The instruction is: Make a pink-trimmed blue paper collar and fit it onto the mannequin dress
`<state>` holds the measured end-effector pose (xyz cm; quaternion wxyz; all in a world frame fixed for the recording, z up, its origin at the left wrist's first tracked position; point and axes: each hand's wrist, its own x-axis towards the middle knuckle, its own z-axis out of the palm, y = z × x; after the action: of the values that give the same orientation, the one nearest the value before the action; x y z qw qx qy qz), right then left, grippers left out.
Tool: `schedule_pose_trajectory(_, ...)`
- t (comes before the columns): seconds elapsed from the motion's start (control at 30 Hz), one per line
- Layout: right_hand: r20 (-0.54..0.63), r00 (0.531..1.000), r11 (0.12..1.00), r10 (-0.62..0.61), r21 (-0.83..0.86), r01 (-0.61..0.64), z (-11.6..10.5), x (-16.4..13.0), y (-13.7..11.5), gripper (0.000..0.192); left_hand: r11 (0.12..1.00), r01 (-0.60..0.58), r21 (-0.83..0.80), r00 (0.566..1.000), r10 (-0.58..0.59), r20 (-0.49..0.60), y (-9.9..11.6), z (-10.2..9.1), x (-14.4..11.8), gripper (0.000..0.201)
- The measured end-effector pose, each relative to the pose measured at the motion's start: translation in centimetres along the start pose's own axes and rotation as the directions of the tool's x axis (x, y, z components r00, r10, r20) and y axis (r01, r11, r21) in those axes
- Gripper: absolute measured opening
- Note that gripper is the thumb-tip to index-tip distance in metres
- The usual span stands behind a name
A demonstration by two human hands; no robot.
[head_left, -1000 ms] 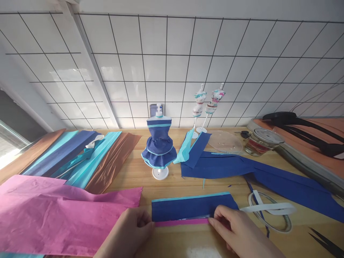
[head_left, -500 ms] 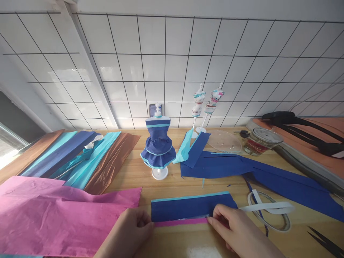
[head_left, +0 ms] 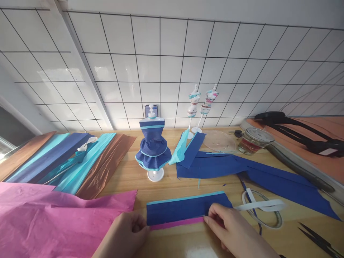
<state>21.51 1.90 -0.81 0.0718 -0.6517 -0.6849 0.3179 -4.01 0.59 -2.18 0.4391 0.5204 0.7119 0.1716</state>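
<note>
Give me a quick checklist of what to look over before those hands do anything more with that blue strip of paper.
1. Left hand on the left end of the blue strip: ok.
2. Right hand fingertips on the strip's lower right edge: ok.
3. Pink band lined up along the strip's bottom edge: ok, it shows evenly.
4. Light blue trim along the top edge, flat: ok.
5. Pink band stuck down: cannot tell.
6. Scissors kept apart from the hands: ok, at the far right.
</note>
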Motion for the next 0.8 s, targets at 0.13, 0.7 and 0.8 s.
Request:
schedule_pose_trajectory(0.13, 0.002, 1.000, 1.000, 0.015, -0.007, -0.015, -0.1, 0.0, -0.1, 0.022, 1.000, 0.005, -0.029, 1.000, -0.005, 0.003, -0.1, 0.0, 0.1, 0.021)
schedule_pose_trajectory(0.7, -0.016, 0.999, 0.998, 0.034, 0.059, -0.033, 0.3, 0.3, 0.2, 0.020, 1.000, -0.009, 0.003, 0.999, 0.009, -0.047, -1.2, 0.5, 0.5, 0.022)
schedule_pose_trajectory(0.8, -0.019, 0.999, 0.998, 0.043, 0.054, -0.041, 0.2, 0.4, 0.1, 0.020, 1.000, 0.005, 0.010, 0.999, -0.004, -0.048, -1.2, 0.6, 0.5, 0.021)
